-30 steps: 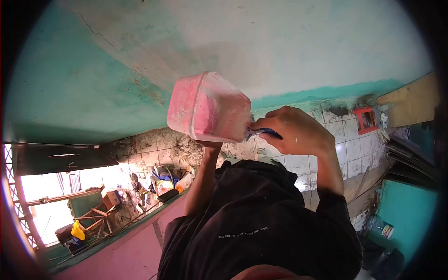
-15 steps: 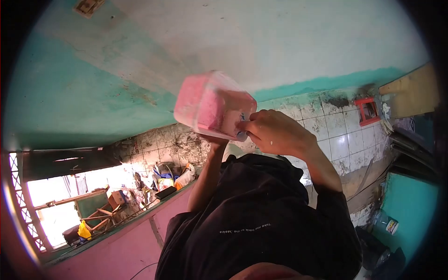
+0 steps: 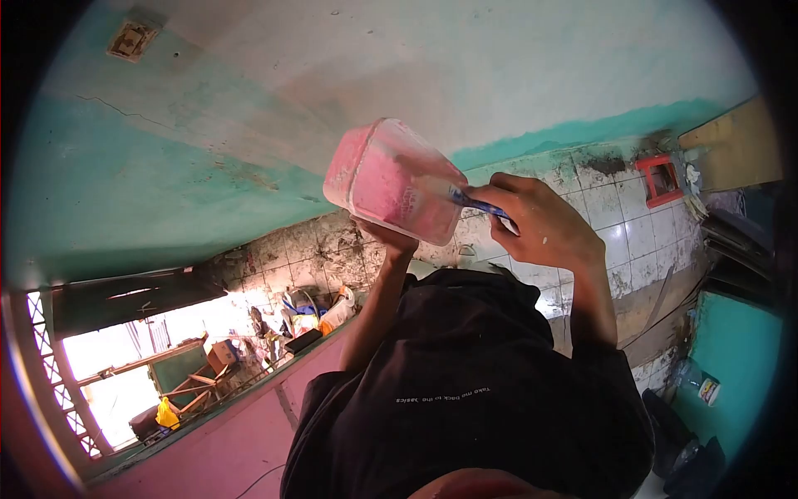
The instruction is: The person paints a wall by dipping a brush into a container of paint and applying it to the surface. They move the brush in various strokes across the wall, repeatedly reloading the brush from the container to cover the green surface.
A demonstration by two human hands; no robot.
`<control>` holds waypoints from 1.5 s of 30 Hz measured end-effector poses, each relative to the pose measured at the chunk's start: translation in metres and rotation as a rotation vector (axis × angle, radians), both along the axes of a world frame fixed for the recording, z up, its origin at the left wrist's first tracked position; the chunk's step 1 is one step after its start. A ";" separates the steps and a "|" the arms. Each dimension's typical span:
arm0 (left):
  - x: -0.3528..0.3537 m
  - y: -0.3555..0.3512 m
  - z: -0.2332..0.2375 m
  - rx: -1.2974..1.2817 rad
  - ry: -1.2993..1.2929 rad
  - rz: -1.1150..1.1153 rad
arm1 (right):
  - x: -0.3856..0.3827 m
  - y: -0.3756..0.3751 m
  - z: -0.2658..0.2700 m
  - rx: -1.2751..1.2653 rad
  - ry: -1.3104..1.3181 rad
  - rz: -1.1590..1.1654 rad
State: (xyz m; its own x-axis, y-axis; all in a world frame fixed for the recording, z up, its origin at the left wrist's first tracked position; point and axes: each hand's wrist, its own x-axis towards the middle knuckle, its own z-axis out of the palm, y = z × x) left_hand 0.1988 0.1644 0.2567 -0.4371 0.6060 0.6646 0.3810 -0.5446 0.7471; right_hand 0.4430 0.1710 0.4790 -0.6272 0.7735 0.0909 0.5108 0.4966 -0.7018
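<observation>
Head view: the teal and white wall (image 3: 208, 166) fills the upper field, the tiled floor (image 3: 615, 224) lies below it, and a pink ledge (image 3: 233, 449) runs at lower left. There is ample open room ahead and to both sides. The pink-stained tub (image 3: 399, 183) is tilted at chest height, with the left hand (image 3: 388, 241) gripping it from beneath. The right hand (image 3: 544, 229) is closed around a blue-handled brush (image 3: 474, 202) whose tip is inside the tub. Judged step: loading the brush. The next move calls for lifting it clear of the rim without drips.
</observation>
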 end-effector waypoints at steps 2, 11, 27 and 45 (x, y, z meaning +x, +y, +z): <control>-0.001 0.000 -0.006 0.005 0.015 0.016 | 0.005 0.003 -0.001 0.057 -0.008 0.059; -0.002 -0.011 -0.048 -0.217 -0.442 -0.342 | -0.017 -0.007 -0.037 0.075 -0.203 0.121; -0.024 0.007 0.014 -0.192 -0.763 -0.353 | -0.026 0.002 -0.040 0.053 0.172 -0.018; -0.181 -0.002 -0.062 0.022 -0.637 -0.252 | -0.147 0.053 0.045 -0.242 0.744 -0.101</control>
State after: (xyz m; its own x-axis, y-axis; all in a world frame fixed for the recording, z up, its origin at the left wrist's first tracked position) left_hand 0.0182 0.1625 0.1952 -0.5945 0.7295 0.3381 -0.2695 -0.5770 0.7710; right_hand 0.2957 0.2238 0.5240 -0.3934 0.8754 0.2809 -0.1009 0.2625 -0.9596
